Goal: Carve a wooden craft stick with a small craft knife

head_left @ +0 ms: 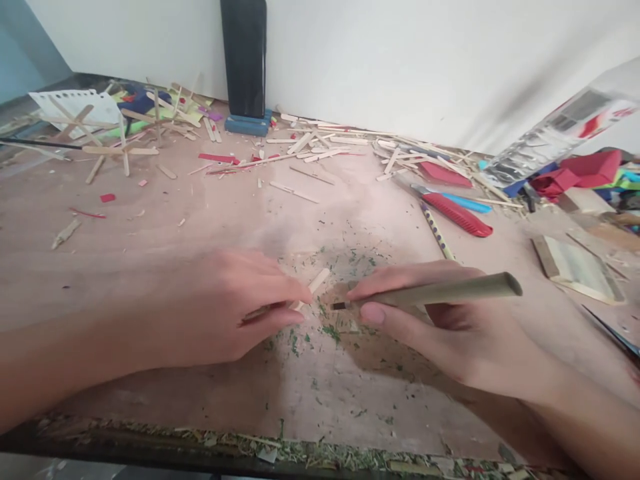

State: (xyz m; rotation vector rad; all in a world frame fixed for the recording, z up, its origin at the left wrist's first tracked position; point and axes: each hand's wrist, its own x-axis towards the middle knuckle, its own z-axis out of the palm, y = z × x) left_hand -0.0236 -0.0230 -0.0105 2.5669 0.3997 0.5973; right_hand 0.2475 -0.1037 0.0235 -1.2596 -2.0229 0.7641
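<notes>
Near the middle of the table, my left hand (250, 307) is closed in a pinch around a pale wooden craft stick (319, 280). One end of the stick pokes out past the fingertips; the rest is mostly hidden by the hand. My right hand (440, 327) grips a carving chisel (460, 291) with a thick, dull green-brown handle. Its short dark blade points left, close to the stick and the left fingertips. Whether the blade touches the stick, I cannot tell. Small green shavings (331, 332) are scattered on the tabletop under and around both hands.
Beyond my hands lie a red utility knife (457, 215), a dotted pencil (437, 232) and many craft sticks (320, 143). A phone (245, 60) leans upright against the wall. Crossed-stick frames (125, 147) stand back left; a wooden block (575, 267) and dark blades (610, 330) lie right.
</notes>
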